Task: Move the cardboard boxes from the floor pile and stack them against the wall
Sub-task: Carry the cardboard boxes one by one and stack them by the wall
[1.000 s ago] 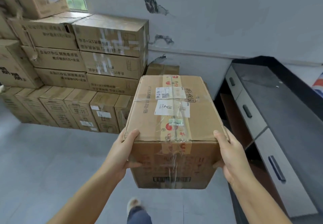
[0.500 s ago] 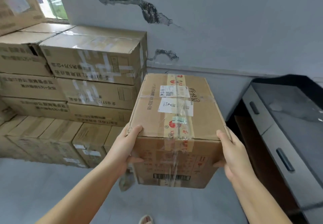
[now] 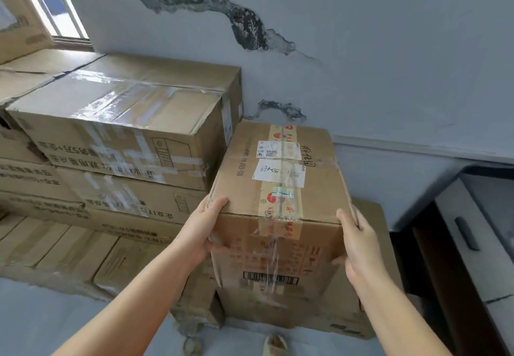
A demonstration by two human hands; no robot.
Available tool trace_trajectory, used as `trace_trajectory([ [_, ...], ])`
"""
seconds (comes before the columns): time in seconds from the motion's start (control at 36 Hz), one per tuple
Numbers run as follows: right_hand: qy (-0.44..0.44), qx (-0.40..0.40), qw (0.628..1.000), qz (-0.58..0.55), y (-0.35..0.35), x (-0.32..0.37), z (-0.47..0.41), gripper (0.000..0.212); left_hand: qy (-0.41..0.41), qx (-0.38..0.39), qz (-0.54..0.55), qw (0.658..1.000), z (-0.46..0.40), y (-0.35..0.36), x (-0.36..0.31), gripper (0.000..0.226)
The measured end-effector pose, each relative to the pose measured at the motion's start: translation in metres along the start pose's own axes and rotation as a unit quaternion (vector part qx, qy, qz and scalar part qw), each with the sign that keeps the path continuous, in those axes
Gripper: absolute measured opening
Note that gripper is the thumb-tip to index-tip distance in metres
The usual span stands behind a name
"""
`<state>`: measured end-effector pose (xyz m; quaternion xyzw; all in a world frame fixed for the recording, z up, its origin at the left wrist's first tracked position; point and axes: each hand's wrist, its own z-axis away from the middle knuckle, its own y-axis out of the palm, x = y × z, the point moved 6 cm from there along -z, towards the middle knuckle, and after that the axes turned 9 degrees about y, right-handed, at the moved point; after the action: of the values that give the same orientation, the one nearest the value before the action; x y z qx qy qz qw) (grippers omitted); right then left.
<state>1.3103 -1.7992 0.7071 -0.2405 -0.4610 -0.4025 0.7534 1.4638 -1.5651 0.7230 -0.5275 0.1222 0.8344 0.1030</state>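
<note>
Box (image 3: 281, 205) sits between my hands. Left hand (image 3: 203, 230) and right hand (image 3: 361, 247) grasp its sides. Stack (image 3: 125, 133) lies left of them.

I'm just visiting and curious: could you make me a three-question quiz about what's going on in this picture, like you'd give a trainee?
1. True or false: both the left hand and the right hand grip the taped box.
2. What lies directly under the held box? A) bare floor B) another cardboard box C) the cabinet
3. Fill in: the tall stack of boxes stands to the ____ of the held box.

Key: 1 true; 2 B; 3 left.
</note>
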Motion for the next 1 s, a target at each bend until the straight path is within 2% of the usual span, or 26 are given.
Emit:
trace_trajectory([
  [0.11,0.041,0.012,0.999,0.032,0.018,-0.014,-0.042,0.048,-0.018,-0.020,-0.001,1.000,-0.046,0.008,0.013,0.030],
  [0.28,0.044,0.046,0.995,0.082,0.017,-0.037,-0.044,0.054,-0.043,-0.058,0.020,0.997,-0.064,0.003,0.053,0.042],
  [0.33,0.071,0.063,0.989,0.112,0.014,-0.048,-0.048,0.058,-0.061,-0.083,0.024,0.994,-0.063,-0.004,0.064,0.064],
  [0.39,0.123,0.073,0.982,0.123,0.011,-0.058,-0.051,0.066,-0.123,-0.104,0.026,0.987,-0.057,-0.011,0.080,0.088],
  [0.42,0.152,0.080,0.978,0.120,0.009,-0.065,-0.053,0.072,-0.162,-0.102,0.038,0.981,-0.053,-0.011,0.089,0.092],
  [0.5,0.192,0.094,0.967,0.137,0.008,-0.072,-0.054,0.107,-0.241,-0.057,0.143,0.958,-0.044,0.000,0.098,0.066],
  [0.53,0.195,0.093,0.967,0.139,0.008,-0.072,-0.055,0.107,-0.244,-0.052,0.167,0.954,-0.043,0.002,0.096,0.057],
  [0.58,0.191,0.091,0.971,0.116,0.010,-0.070,-0.059,0.087,-0.235,-0.058,0.186,0.952,-0.047,0.005,0.090,0.044],
  [0.67,0.189,0.096,0.973,0.094,0.021,-0.063,-0.066,0.070,-0.221,-0.076,0.194,0.953,-0.063,0.006,0.080,0.045],
  [0.78,0.175,0.093,0.976,0.092,0.041,-0.051,-0.084,0.066,-0.216,-0.098,0.216,0.947,-0.093,0.007,0.064,0.052],
  [0.86,0.152,0.093,0.979,0.096,0.054,-0.037,-0.109,0.068,-0.202,-0.094,0.238,0.945,-0.115,0.020,0.047,0.041],
  [1.0,0.123,0.103,0.983,0.094,0.067,-0.005,-0.148,0.064,-0.181,-0.088,0.207,0.958,-0.150,0.039,0.012,0.049],
])
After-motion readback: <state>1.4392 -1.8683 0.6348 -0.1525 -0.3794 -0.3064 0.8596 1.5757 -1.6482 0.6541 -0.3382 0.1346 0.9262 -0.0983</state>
